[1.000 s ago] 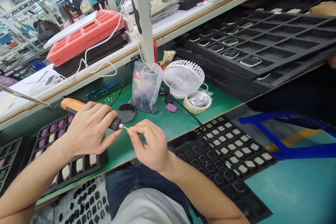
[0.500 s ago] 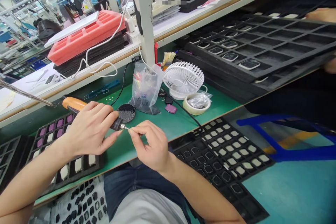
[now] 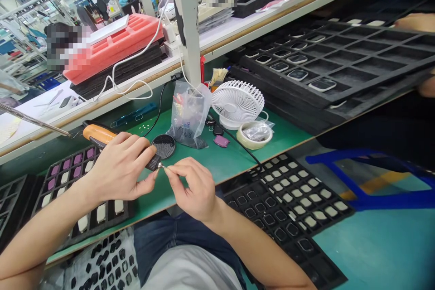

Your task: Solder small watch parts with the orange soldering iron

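Observation:
My left hand [image 3: 124, 167] is wrapped round an orange and black electric screwdriver [image 3: 98, 134], which lies slanted with its tip towards the right. At its metal tip, my right hand [image 3: 195, 186] is closed in a pinch with thumb and forefinger. What sits between those fingertips is too small to make out; it is at or against the screwdriver's bit. Just behind the tip stands a round black dish [image 3: 163, 146] with small dark pieces in it. Below and left of my left hand, a black foam tray [image 3: 129, 212] holds white and purple pieces, partly covered by my forearm.
A plastic bag [image 3: 186, 115], a white fan [image 3: 236, 103], a tape roll [image 3: 253, 141] and a purple piece [image 3: 221, 141] stand beyond my hands. Black trays [image 3: 367, 61] are stacked at right, with another person's hand [image 3: 416, 21] there. A coiled cord [image 3: 37, 120] reaches the screwdriver.
The screwdriver has shifted slightly right and its tip is closer to my right fingertips. My right hand has moved slightly left.

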A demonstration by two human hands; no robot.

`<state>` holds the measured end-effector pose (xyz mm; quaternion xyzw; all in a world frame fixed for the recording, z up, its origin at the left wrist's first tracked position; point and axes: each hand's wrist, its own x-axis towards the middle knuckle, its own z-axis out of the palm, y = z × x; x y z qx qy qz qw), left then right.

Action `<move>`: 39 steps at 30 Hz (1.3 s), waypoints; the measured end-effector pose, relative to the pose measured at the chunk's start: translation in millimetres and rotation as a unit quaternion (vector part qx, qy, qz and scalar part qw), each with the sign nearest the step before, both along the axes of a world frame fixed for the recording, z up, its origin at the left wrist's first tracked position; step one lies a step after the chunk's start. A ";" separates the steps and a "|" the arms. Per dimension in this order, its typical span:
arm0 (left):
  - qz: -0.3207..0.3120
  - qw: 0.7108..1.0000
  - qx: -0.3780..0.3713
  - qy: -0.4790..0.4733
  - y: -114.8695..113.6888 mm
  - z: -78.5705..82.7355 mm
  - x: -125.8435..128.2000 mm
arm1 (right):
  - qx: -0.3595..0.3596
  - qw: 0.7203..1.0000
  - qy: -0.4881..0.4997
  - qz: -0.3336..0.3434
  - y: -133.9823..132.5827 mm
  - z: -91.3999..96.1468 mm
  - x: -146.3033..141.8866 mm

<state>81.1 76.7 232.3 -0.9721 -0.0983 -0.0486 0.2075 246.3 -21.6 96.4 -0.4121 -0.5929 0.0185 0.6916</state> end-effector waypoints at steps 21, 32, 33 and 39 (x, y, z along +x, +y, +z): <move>0.010 0.999 0.028 0.027 1.0 -4.7 2.6 | -0.151 0.974 0.136 0.100 -0.1 -8.8 0.3; 0.017 0.999 0.041 0.024 -7.2 -5.7 11.5 | -0.133 0.911 0.363 0.143 7.9 -25.5 -38.4; 0.017 0.999 0.040 0.025 -7.3 -5.3 11.9 | -0.129 0.907 0.375 0.144 8.3 -24.2 -39.7; 0.023 0.999 0.045 0.019 -4.7 -3.5 10.9 | -0.121 0.893 0.410 0.140 8.6 -20.4 -37.0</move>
